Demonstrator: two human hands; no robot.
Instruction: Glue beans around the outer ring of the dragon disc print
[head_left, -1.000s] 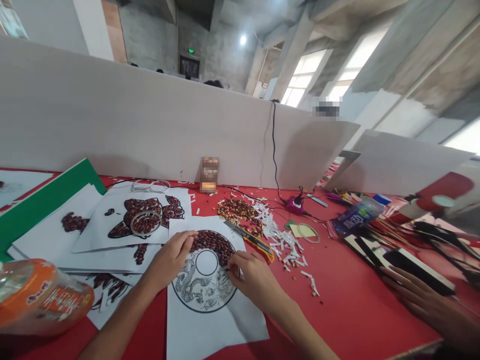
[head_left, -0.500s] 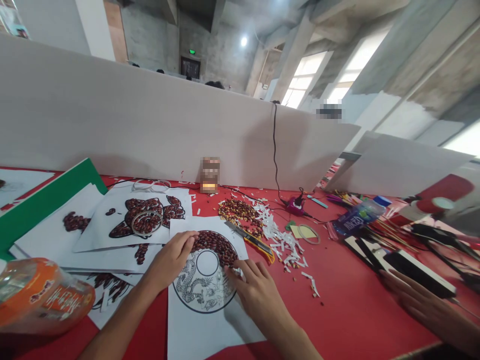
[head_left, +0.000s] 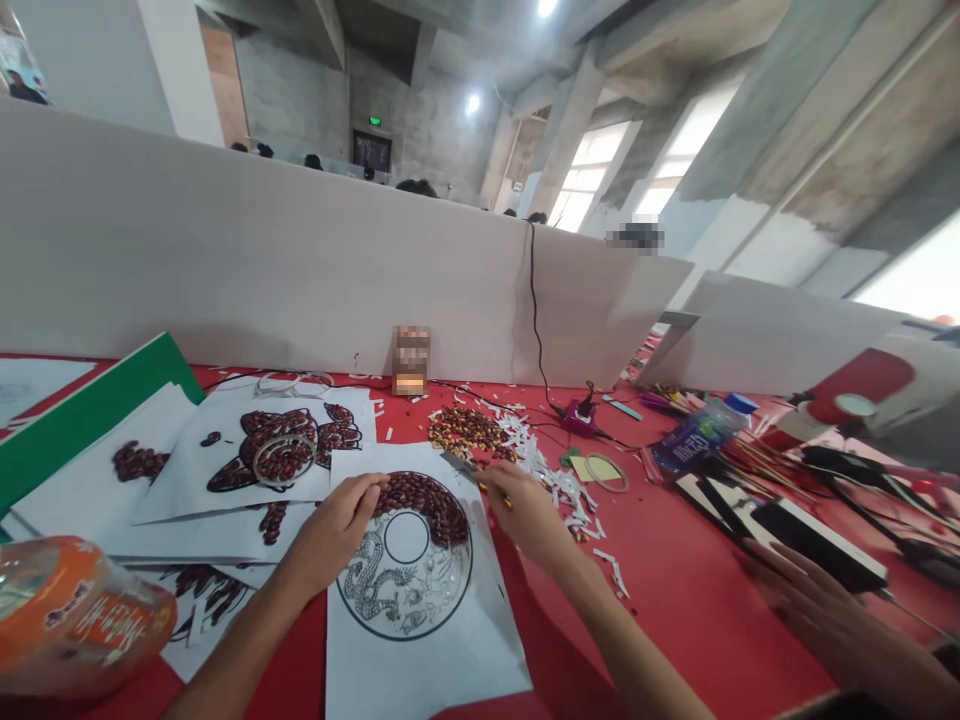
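A printed paper sheet (head_left: 412,670) lies in front of me, showing a ring-shaped dragon drawing. Dark red beans (head_left: 427,497) cover the upper and right part of the ring. My left hand (head_left: 341,525) rests at the ring's upper left, fingers pressed together with the tips at the beans; anything between them is hidden. Just right of the sheet, my right hand (head_left: 525,510) is closed over the yellow handle of a utility knife (head_left: 459,461). The knife's grey front end points up and left, beside a pile of mixed beans and kernels (head_left: 469,430).
White paper scraps (head_left: 562,485) and a tape roll (head_left: 606,473) lie to the right. Bean-covered pictures (head_left: 277,450) and an orange-labelled jar (head_left: 82,615) stand left. A purple-labelled bottle (head_left: 697,435), a black-and-white device (head_left: 817,545) and another person's hand (head_left: 810,600) are at far right.
My right hand has moved from the ring's right edge up and right onto the knife's handle. My left hand stays at the ring's upper left. The camera view has shifted slightly.
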